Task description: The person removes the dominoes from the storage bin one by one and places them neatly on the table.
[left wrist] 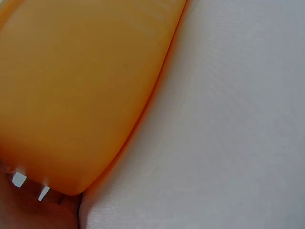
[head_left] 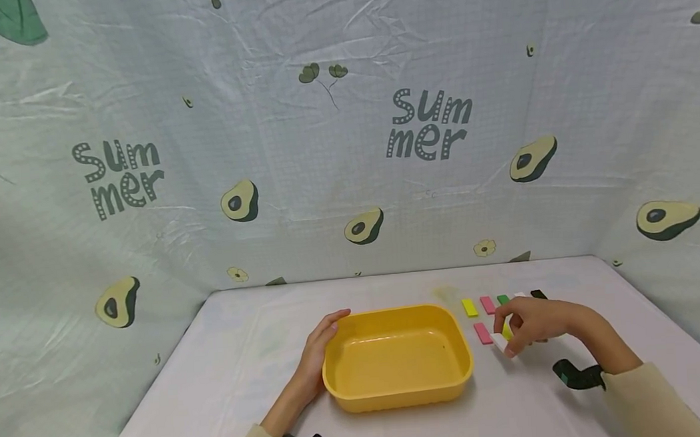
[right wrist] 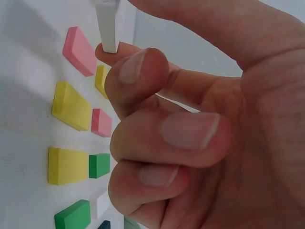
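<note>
My right hand (head_left: 539, 320) pinches a small white rectangular block (right wrist: 107, 28) between thumb and index finger, its other fingers curled inward. In the head view, that white block (head_left: 499, 342) is tilted close over the table, beside a pink block (head_left: 483, 333). Left of it, a yellow plastic tray (head_left: 397, 400) sits on the table with nothing in it. Along the tray's left side lies my left hand (head_left: 313, 358), its fingers reaching forward against the outer wall. The left wrist view shows the tray wall (left wrist: 86, 95) large, with part of the hand at the lower left corner.
Two rows of small coloured blocks lie right of the tray: a yellow block (head_left: 470, 307), a pink block (head_left: 488, 305) and a black block (head_left: 538, 294) at the back. Green blocks (right wrist: 73, 214) show too. A patterned curtain (head_left: 297, 148) encloses the white table (head_left: 238, 359).
</note>
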Tool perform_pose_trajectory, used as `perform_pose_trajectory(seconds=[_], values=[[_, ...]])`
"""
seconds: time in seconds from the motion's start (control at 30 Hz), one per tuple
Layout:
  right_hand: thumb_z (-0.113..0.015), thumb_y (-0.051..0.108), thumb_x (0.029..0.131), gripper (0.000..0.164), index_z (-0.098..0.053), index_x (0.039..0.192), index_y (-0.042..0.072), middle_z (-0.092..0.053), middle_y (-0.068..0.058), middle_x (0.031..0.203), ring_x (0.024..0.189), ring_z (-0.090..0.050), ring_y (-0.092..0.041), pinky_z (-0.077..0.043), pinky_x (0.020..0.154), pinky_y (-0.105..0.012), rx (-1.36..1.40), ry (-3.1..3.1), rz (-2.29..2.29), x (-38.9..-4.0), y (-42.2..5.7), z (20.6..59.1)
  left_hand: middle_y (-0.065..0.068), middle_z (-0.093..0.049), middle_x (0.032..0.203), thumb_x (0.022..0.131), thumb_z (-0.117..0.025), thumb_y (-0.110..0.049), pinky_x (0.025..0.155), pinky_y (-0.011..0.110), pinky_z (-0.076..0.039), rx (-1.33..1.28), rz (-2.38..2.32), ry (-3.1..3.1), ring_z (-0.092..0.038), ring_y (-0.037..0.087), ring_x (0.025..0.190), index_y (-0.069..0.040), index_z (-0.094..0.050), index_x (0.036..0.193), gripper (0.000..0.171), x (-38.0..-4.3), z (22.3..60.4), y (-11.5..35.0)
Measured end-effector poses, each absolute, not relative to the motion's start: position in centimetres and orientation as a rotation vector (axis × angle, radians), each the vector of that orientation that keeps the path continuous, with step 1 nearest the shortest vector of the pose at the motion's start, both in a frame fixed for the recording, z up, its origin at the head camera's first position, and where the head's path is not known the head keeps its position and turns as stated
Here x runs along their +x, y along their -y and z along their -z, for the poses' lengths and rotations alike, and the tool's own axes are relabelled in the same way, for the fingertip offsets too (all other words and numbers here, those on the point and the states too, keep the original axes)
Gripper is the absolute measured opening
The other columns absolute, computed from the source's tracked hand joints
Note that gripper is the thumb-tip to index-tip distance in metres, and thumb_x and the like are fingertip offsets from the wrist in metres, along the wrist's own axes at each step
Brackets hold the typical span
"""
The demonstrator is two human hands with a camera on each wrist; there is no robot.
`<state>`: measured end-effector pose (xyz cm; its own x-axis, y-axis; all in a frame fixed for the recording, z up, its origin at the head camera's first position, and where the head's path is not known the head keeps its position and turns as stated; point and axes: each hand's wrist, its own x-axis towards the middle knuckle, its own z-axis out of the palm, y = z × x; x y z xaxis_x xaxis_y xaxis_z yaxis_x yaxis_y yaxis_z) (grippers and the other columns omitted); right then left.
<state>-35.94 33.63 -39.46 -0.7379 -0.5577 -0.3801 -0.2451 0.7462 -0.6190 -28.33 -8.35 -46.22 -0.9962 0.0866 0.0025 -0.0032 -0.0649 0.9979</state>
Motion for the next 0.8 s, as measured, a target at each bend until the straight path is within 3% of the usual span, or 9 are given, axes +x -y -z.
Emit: perform_pose_trajectory(seconds=[0.3, 0.8], values=[[-0.088, 0.022, 0.079, 0.031, -0.066, 0.1, 0.013, -0.053, 0.0, 0.071, 0.058, -0.043, -0.015, -0.033, 0.053, -0.022, -0.55, -2.326, 0.727, -35.8, -33.3, 39.5, 0.022, -0.047, 0.153, 0.111, -0.038, -0.031, 0.099, 0.026, -0.052, 0.115, -2.273, -2.049, -0.059, 0.02, 0.123, -0.005, -0.044, 0.153, 0.05, -28.4, 46.3, 8.5], [-0.09, 0.022, 0.076, 0.033, -0.066, 0.097, 0.014, -0.059, -0.004, 0.083, 0.065, -0.048, -0.017, -0.038, 0.059, -0.025, -0.485, -2.372, 0.62, -35.1, -32.6, 39.8, 0.022, -0.049, 0.152, 0.111, -0.039, -0.031, 0.098, 0.026, -0.053, 0.108, -2.267, -2.063, -0.058, 0.022, 0.124, -0.005, -0.045, 0.153, 0.05, -28.4, 46.3, 8.5]])
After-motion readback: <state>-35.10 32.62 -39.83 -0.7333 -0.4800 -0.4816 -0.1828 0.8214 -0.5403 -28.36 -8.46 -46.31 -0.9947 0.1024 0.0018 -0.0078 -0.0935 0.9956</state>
